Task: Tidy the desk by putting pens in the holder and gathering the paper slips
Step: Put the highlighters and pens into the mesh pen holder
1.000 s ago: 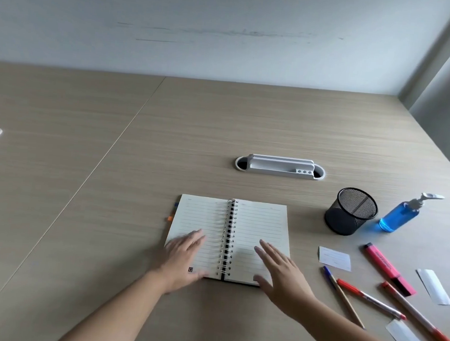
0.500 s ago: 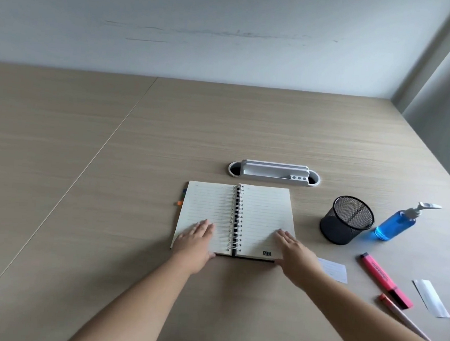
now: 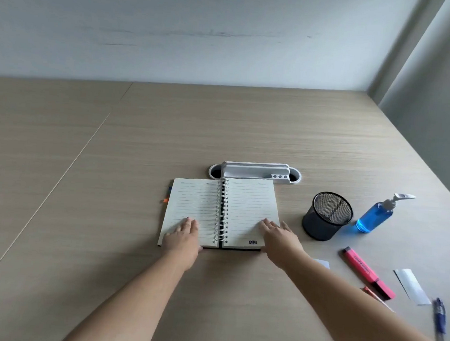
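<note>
An open spiral notebook (image 3: 224, 205) lies on the desk. My left hand (image 3: 182, 238) rests flat on its lower left page, my right hand (image 3: 280, 238) flat on its lower right corner; neither holds anything. An empty black mesh pen holder (image 3: 326, 216) stands to the right of the notebook. Further right lie a pink highlighter (image 3: 366, 271), a red pen (image 3: 376, 296) partly hidden by my right arm, and a blue pen (image 3: 439, 320). One white paper slip (image 3: 411, 286) lies between highlighter and blue pen. Another slip (image 3: 323, 263) peeks out from behind my right forearm.
A bottle of blue liquid with a pump (image 3: 376, 214) stands right of the holder. A white cable tray insert (image 3: 254, 171) sits in the desk just beyond the notebook. The wooden desk (image 3: 78, 239) meets a wall at the back and right.
Both hands have slid the notebook away from me, up toward the white cable tray. The view has tilted, so pens at lower right are now hidden by my right arm.
</note>
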`<state>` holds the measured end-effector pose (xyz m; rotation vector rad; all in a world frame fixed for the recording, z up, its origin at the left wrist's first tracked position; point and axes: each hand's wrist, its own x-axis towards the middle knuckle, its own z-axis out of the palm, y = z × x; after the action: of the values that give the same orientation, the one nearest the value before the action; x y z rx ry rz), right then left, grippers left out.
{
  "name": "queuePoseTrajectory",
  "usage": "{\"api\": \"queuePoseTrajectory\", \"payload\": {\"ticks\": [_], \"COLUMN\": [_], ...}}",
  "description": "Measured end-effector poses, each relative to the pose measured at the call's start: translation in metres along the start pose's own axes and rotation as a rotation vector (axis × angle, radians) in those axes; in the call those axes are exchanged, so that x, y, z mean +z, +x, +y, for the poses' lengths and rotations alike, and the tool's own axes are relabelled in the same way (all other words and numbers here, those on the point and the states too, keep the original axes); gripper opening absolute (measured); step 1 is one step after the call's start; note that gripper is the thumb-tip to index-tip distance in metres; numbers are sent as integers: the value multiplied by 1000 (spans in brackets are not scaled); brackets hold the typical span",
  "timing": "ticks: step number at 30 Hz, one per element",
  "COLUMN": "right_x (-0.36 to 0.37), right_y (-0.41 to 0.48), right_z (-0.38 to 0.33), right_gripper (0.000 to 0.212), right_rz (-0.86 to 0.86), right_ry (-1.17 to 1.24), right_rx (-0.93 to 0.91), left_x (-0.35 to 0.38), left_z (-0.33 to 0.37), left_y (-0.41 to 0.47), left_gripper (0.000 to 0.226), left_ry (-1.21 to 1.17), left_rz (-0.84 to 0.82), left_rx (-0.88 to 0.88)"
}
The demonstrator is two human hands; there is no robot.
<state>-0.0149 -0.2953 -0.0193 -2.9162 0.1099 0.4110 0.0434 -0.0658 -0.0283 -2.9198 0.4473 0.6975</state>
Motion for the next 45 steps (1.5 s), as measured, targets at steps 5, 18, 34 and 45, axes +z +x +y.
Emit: {"api": "queuePoseTrajectory", "payload": {"ticks": [5, 18, 34, 45], "right_x": [-50, -4, -13, -150], "right_y": [-34, -170, -159, -72], "right_z": [28, 157, 174, 177], "right_gripper": [22, 17, 10, 6], "right_rz": [133, 36, 110, 426], "right_ry": [258, 253, 422, 700], "right_rx": [56, 262, 134, 97], "left_x": [-16, 1, -9, -174], "left_z": [32, 217, 221, 226], "left_y": [-29, -79, -85, -72], "left_gripper": [69, 39, 19, 6], "left_ry": [49, 166, 243, -640], "left_rz": [196, 176, 85, 375], "left_rx": [39, 597, 524, 460]}}
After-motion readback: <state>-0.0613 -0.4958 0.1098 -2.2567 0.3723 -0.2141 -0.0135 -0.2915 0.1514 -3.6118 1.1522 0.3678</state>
